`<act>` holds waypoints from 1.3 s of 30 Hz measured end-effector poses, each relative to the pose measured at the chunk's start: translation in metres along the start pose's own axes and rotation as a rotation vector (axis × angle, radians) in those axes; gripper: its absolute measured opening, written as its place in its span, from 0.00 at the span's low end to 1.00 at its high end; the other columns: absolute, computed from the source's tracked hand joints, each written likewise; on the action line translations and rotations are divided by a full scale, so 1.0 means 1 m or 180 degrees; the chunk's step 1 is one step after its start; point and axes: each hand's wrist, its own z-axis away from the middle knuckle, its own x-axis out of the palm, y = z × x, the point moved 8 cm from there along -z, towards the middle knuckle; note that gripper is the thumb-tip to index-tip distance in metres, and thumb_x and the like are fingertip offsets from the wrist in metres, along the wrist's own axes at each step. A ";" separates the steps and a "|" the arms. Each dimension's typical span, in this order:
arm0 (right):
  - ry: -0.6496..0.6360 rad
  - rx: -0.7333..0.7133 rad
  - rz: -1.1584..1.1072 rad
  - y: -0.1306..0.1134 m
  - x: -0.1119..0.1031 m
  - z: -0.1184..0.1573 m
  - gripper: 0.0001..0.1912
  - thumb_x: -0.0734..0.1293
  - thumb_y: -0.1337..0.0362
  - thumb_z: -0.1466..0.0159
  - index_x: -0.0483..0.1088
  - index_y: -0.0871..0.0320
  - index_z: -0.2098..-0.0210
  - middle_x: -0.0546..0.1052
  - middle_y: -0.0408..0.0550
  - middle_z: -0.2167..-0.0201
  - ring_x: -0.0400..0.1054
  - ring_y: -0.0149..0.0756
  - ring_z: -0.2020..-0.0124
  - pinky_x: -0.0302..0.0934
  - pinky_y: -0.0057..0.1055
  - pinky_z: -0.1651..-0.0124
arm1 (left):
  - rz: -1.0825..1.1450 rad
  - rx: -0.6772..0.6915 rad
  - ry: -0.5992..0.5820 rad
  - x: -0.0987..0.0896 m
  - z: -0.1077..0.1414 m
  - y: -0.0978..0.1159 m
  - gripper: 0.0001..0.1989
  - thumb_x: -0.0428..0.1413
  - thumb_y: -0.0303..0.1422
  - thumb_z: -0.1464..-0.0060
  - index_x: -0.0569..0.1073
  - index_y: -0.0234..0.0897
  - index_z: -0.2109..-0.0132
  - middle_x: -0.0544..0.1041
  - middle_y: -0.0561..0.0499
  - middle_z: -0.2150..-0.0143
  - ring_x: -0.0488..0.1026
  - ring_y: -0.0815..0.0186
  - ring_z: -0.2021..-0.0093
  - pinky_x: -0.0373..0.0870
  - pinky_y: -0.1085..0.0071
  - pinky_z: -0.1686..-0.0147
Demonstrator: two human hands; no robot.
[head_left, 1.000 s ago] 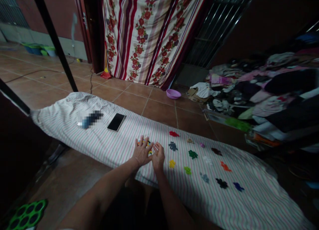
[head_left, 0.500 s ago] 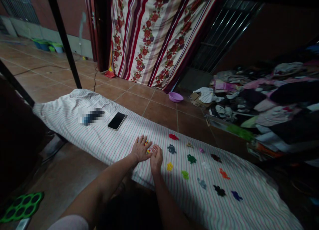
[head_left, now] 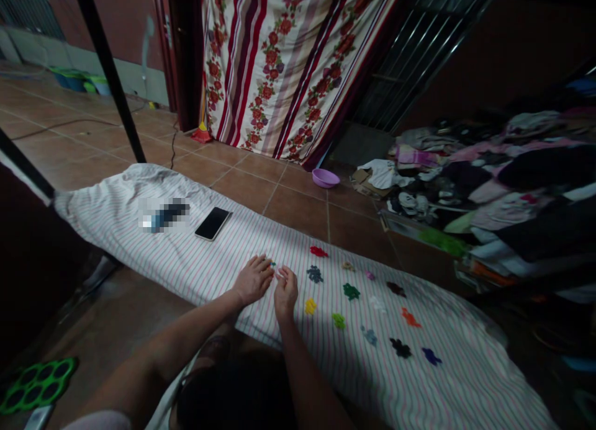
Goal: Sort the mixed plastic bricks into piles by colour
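My left hand (head_left: pixel 254 279) lies palm down, fingers stretched out, over a few small coloured pieces (head_left: pixel 272 264) on the striped cloth (head_left: pixel 233 250). Its palm hides most of them. Close beside it on the right, my right hand (head_left: pixel 285 293) rests on its edge with fingers curled together; what they hold, if anything, is hidden. Small piles of pieces sorted by colour lie right of my hands, among them the red pile (head_left: pixel 319 251), grey pile (head_left: pixel 315 273), yellow pile (head_left: pixel 310 306), dark green pile (head_left: pixel 351 291) and light green pile (head_left: pixel 338 321).
More piles, such as the orange pile (head_left: pixel 410 318), black pile (head_left: pixel 400 348) and dark blue pile (head_left: pixel 431 356), lie farther right. A phone (head_left: pixel 213 223) and a blurred-out item (head_left: pixel 165 215) lie left. Beyond are a purple basin (head_left: pixel 325 178) and heaped clothes (head_left: pixel 493 182).
The whole view has shifted slightly. My hands stay close together over the small pieces, and fewer of those pieces show between them now.
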 end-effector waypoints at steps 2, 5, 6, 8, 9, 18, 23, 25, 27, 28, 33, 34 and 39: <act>0.0030 0.0046 0.0054 -0.001 -0.002 0.001 0.16 0.55 0.66 0.40 0.67 0.58 0.55 0.76 0.54 0.59 0.72 0.39 0.57 0.67 0.41 0.51 | -0.0034 -0.0034 0.0010 -0.002 0.007 -0.001 0.19 0.44 0.37 0.37 0.72 0.41 0.45 0.69 0.46 0.38 0.57 0.58 0.33 0.58 0.52 0.37; 0.0014 0.0090 0.0089 -0.003 -0.002 0.001 0.16 0.56 0.66 0.40 0.68 0.59 0.55 0.76 0.54 0.59 0.72 0.40 0.56 0.66 0.41 0.50 | -0.0254 -0.0231 -0.0005 -0.001 0.024 -0.008 0.25 0.44 0.43 0.37 0.66 0.36 0.39 0.63 0.41 0.34 0.53 0.54 0.31 0.57 0.51 0.37; 0.0002 0.0096 0.0098 -0.004 -0.001 0.001 0.16 0.56 0.66 0.40 0.68 0.59 0.55 0.76 0.54 0.58 0.72 0.40 0.56 0.66 0.41 0.50 | -0.0353 -0.0341 0.0006 0.000 0.031 -0.011 0.28 0.43 0.45 0.38 0.63 0.33 0.37 0.61 0.38 0.33 0.51 0.52 0.31 0.57 0.51 0.37; 0.0005 0.0092 0.0109 -0.003 -0.001 0.002 0.16 0.57 0.67 0.40 0.68 0.59 0.55 0.76 0.54 0.59 0.72 0.39 0.56 0.66 0.41 0.49 | -0.0558 -0.0621 0.0058 0.001 0.046 -0.020 0.35 0.44 0.49 0.40 0.59 0.26 0.36 0.59 0.32 0.33 0.49 0.48 0.30 0.57 0.49 0.37; 0.0010 0.0086 0.0110 -0.003 0.000 0.002 0.15 0.57 0.67 0.40 0.68 0.59 0.55 0.76 0.53 0.59 0.71 0.39 0.56 0.65 0.41 0.49 | -0.0635 -0.0675 0.0051 0.003 0.051 -0.022 0.37 0.43 0.50 0.40 0.58 0.24 0.35 0.58 0.30 0.33 0.48 0.47 0.30 0.56 0.49 0.37; 0.0003 0.0082 0.0105 -0.007 -0.001 0.003 0.17 0.55 0.70 0.41 0.68 0.58 0.56 0.77 0.52 0.59 0.72 0.38 0.56 0.65 0.39 0.49 | -0.0851 -0.0702 0.0057 0.002 0.042 -0.015 0.34 0.43 0.47 0.39 0.58 0.29 0.34 0.57 0.35 0.32 0.51 0.50 0.31 0.52 0.50 0.35; -0.0068 0.0113 0.0107 -0.009 -0.001 0.002 0.17 0.55 0.70 0.41 0.68 0.58 0.56 0.77 0.52 0.59 0.72 0.37 0.57 0.66 0.38 0.49 | -0.0718 -0.0257 -0.0155 -0.002 0.034 -0.003 0.28 0.42 0.43 0.37 0.58 0.36 0.33 0.56 0.43 0.31 0.49 0.55 0.30 0.48 0.49 0.34; -0.0074 0.0139 0.0104 -0.009 -0.001 0.002 0.16 0.55 0.70 0.41 0.68 0.58 0.56 0.77 0.52 0.59 0.72 0.37 0.57 0.66 0.38 0.49 | -0.0686 -0.0181 -0.0263 -0.001 0.034 -0.002 0.28 0.41 0.43 0.37 0.59 0.36 0.34 0.57 0.43 0.31 0.51 0.56 0.30 0.49 0.49 0.34; -0.0076 0.0156 0.0092 -0.008 -0.001 0.002 0.16 0.54 0.69 0.41 0.68 0.58 0.57 0.77 0.52 0.59 0.72 0.37 0.57 0.66 0.38 0.50 | -0.0695 -0.0199 -0.0246 -0.002 0.034 -0.003 0.28 0.41 0.43 0.37 0.60 0.36 0.35 0.57 0.43 0.31 0.51 0.55 0.31 0.50 0.48 0.35; -0.0082 0.0160 0.0085 -0.008 -0.001 0.002 0.16 0.55 0.69 0.41 0.68 0.58 0.57 0.77 0.52 0.59 0.72 0.37 0.57 0.66 0.37 0.50 | -0.0705 -0.0225 -0.0202 -0.004 0.034 -0.004 0.27 0.41 0.43 0.37 0.61 0.37 0.35 0.57 0.44 0.31 0.51 0.54 0.30 0.50 0.49 0.35; -0.0075 0.0164 0.0074 -0.006 0.000 0.003 0.16 0.55 0.69 0.41 0.68 0.58 0.57 0.77 0.52 0.60 0.72 0.37 0.57 0.66 0.37 0.50 | -0.0687 -0.0036 -0.0191 -0.006 0.039 -0.003 0.25 0.41 0.43 0.36 0.62 0.41 0.36 0.59 0.48 0.31 0.50 0.56 0.30 0.50 0.51 0.34; -0.0071 0.0157 0.0076 -0.006 0.000 0.003 0.16 0.55 0.69 0.41 0.68 0.58 0.57 0.77 0.51 0.60 0.72 0.37 0.57 0.66 0.37 0.50 | -0.0686 0.0012 -0.0234 -0.006 0.040 -0.003 0.25 0.41 0.43 0.36 0.62 0.40 0.36 0.59 0.48 0.32 0.51 0.56 0.31 0.50 0.51 0.35; -0.0093 0.0145 0.0074 -0.005 0.000 0.003 0.16 0.55 0.70 0.42 0.69 0.57 0.57 0.77 0.50 0.61 0.72 0.36 0.57 0.66 0.36 0.50 | -0.0724 -0.0009 -0.0273 -0.009 0.042 -0.010 0.26 0.40 0.42 0.35 0.59 0.38 0.34 0.57 0.47 0.31 0.52 0.56 0.31 0.54 0.53 0.36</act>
